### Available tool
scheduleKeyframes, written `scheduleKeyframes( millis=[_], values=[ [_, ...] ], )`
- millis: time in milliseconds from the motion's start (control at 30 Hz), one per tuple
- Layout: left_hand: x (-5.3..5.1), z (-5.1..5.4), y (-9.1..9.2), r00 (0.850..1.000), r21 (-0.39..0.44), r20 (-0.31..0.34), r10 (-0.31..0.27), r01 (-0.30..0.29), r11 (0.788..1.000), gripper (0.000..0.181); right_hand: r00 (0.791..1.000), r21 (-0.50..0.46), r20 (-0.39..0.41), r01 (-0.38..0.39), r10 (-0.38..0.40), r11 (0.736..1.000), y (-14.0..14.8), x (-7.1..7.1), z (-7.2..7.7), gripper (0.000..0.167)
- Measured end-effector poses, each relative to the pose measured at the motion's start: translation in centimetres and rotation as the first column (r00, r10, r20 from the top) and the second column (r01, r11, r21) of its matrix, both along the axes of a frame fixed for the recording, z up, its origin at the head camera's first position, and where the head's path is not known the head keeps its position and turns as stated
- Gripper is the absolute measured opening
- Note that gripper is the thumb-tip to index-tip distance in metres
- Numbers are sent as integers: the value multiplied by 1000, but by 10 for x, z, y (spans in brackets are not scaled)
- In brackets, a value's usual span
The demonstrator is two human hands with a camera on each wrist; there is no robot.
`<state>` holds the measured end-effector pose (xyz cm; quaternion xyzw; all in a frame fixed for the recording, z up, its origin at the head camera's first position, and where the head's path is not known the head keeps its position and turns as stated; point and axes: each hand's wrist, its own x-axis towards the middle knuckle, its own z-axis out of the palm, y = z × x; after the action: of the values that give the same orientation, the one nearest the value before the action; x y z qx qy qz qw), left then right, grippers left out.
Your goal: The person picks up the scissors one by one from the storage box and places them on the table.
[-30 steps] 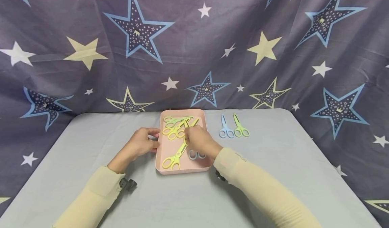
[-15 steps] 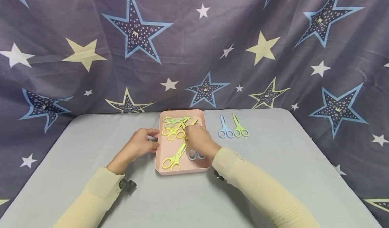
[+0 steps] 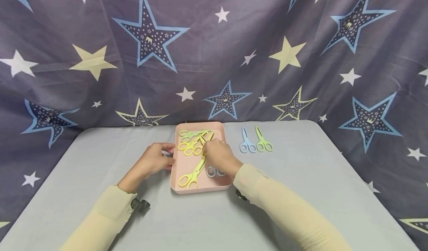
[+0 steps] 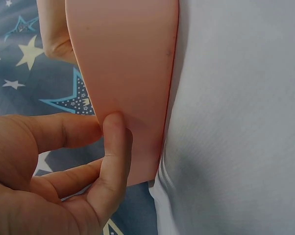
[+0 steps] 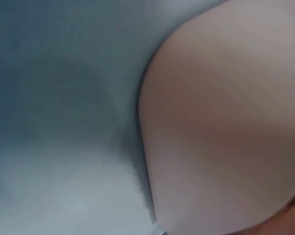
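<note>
On the desk (image 3: 200, 221): pink tray (image 3: 184, 163), holding yellow scissors (image 3: 196, 171) and others. Left hand (image 3: 154, 159): unclasped, fingers against the tray's outer wall, presumably steadying it. Right hand (image 3: 219, 155): over contents; grip hidden, cannot tell whether grasping. Beside tray: blue scissors (image 3: 246, 142), green scissors (image 3: 262, 139), apparently aligned for order.

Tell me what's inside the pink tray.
Green scissors, yellow scissors and a blue pair's handles show in the tray. The right hand hides the blue blades and some yellow parts, so the exact count can't be told.
</note>
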<state>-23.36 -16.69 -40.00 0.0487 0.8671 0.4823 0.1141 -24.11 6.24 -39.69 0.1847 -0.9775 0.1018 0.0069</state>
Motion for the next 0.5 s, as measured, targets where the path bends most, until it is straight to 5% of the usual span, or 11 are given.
scheduleKeyframes(
  millis=[233,500],
  values=[
    [0,0,0,1000,8,-4,-3,3,1000,58,995,63,-101,13,-7,998,0,2,5,23],
    [1,0,0,1000,22,-7,0,0,1000,58,981,20,-196,0,4,1000,5,7,17,37]
  ],
)
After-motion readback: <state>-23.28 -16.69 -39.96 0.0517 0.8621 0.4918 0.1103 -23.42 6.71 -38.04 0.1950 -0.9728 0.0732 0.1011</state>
